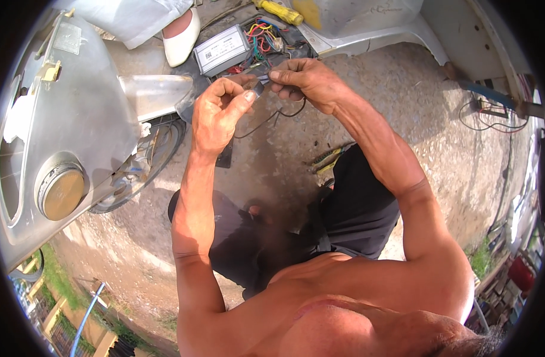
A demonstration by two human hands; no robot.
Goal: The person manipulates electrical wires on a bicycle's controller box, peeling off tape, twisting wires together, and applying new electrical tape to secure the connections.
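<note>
My left hand is closed, its thumb and forefinger pinching a small dark piece with a shiny edge. Right beside it, the fingers of my right hand are pinched at the far end of that piece; what exactly they grip is too small to make out. A thin black cable hangs in a loop below both hands. Just beyond my hands lies a silver rectangular control box, with a tangle of coloured wires at its right side.
A yellow-handled tool lies behind the wires. Another person's white shoe stands left of the box. Silver vehicle body panels rise at the left, with a round capped opening. Loose wires lie on the gritty ground by my knee.
</note>
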